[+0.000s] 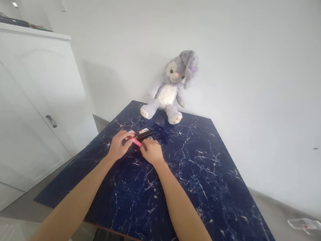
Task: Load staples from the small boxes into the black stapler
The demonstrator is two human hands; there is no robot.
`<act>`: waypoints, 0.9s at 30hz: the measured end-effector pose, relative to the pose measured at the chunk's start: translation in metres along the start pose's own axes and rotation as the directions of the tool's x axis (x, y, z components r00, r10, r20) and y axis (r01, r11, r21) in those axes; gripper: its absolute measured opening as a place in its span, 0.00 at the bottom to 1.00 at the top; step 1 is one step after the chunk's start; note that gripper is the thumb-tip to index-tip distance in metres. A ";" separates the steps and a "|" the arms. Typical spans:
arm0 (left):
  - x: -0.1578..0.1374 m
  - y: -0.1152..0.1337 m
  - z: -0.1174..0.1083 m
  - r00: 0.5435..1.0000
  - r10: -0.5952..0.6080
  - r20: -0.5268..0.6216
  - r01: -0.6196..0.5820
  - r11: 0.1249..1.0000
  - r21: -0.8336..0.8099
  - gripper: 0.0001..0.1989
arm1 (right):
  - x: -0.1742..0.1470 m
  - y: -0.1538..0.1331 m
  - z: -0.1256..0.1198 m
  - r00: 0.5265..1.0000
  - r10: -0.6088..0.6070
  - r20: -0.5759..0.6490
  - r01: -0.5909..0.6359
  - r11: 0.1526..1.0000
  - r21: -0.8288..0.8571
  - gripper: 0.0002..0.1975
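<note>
A small bright pink bar-shaped object (136,142) spans the gap between my two hands, low over the table; its exact kind is too small to make out. My left hand (119,145) pinches its left end between thumb and fingers. At the other end, the curled fingers of my right hand (152,151) grip it. Just beyond my hands lies a dark, oblong black case or box (144,135). Red-and-white small packs (143,131) show behind and beside it, partly covered by the case and my left fingers.
The dark blue marble-patterned table (188,184) stands against a white wall. At its far edge sits a grey plush rabbit (167,94). To the left is a white cabinet (37,97) with a dark handle. Clear plastic (306,224) lies on the floor at right.
</note>
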State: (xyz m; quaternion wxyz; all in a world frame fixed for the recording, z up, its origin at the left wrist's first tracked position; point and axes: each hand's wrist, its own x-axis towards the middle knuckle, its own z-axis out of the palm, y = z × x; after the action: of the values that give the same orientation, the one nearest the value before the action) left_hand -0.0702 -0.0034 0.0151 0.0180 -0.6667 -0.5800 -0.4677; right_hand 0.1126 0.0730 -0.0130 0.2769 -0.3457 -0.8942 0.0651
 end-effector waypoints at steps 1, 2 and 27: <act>0.000 0.000 0.001 1.000 0.002 0.019 -0.002 1.000 -0.030 0.11 | 0.000 0.000 0.000 1.000 -0.010 -0.005 0.010 1.000 -0.002 0.05; 0.000 -0.001 0.001 0.999 0.005 0.037 -0.003 0.999 -0.051 0.11 | 0.000 0.000 -0.001 1.000 -0.022 -0.007 0.022 1.000 -0.005 0.06; 0.004 -0.011 0.011 0.999 -0.017 0.035 0.019 0.998 -0.052 0.11 | 0.001 0.001 -0.005 0.997 -0.052 0.056 0.055 0.997 -0.052 0.08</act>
State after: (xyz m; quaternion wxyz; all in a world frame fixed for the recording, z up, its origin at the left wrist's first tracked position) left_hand -0.0727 0.0093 0.0057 -0.0137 -0.6698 -0.5735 -0.4714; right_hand 0.1154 0.0735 -0.0087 0.2447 -0.3270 -0.9118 0.0430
